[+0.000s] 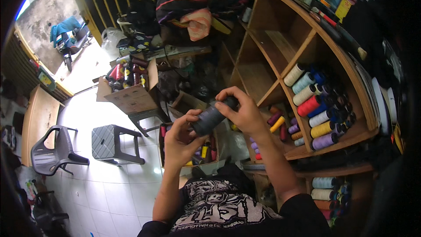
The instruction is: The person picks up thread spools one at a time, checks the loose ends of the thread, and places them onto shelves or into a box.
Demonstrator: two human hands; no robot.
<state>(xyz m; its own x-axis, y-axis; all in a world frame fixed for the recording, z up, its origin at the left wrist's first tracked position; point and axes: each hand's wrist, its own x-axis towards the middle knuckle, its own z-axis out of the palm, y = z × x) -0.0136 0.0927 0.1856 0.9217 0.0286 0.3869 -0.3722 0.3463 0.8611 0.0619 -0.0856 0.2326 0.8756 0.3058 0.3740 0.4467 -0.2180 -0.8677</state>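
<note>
Left hand (pixel 179 138) and right hand (pixel 245 113) curled, spool (pixel 210 119) gripped by its ends; could be dropped if pressure's eased!

From the wearer's head, a wide fisheye camera is looking down and forward, viewing the left hand (pixel 179 138) and right hand (pixel 244 110) up close; tiled floor (pixel 118 188) and wooden shelves (pixel 274 46) are lying farther off.

You wear a black cloth T-shirt (pixel 221 193) with a big whitish print (pixel 228 210) of letters and a drawing on its front. Your left hand (pixel 186 134) and right hand (pixel 239 109) are bare, like your forearms (pixel 274 162).
</note>
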